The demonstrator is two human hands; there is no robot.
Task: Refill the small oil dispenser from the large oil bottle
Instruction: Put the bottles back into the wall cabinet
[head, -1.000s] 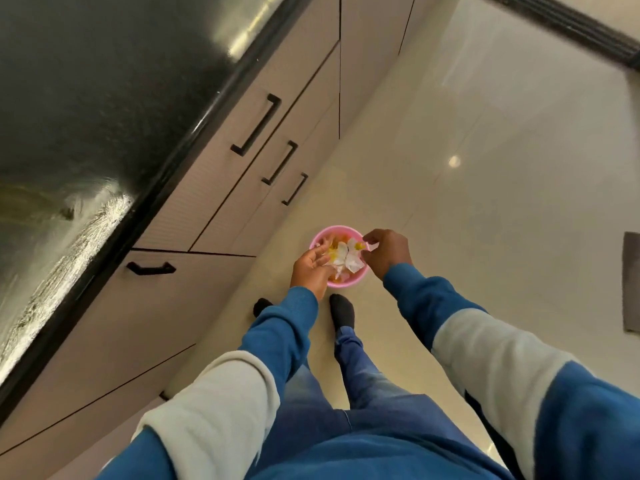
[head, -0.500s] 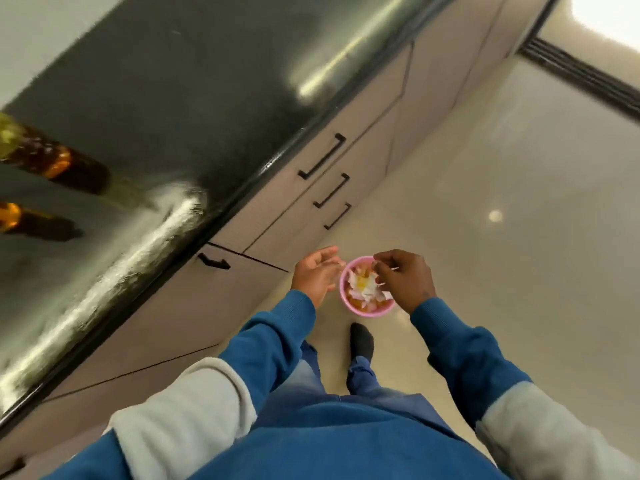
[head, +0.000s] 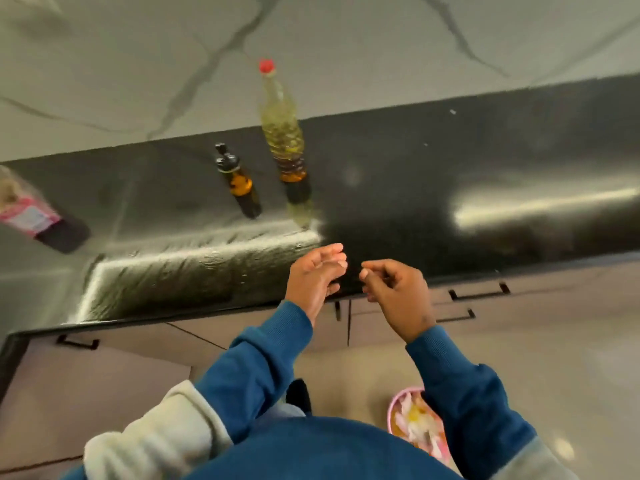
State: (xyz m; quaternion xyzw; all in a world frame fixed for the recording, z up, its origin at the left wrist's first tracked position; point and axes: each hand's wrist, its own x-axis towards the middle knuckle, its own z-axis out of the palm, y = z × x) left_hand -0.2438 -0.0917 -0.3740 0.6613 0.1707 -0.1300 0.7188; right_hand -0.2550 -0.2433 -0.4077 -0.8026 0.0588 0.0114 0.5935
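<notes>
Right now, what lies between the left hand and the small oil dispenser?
Only bare black countertop, seen in the head view; the left hand holds nothing, and the small oil dispenser stands untouched.

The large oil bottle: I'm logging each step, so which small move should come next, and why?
Probably reach the right hand forward to grip the large oil bottle. Both hands hold nothing above the counter's front edge, the left hand open. The bottle stands upright beside the small oil dispenser, its red cap on, so nothing can be poured yet.
</notes>
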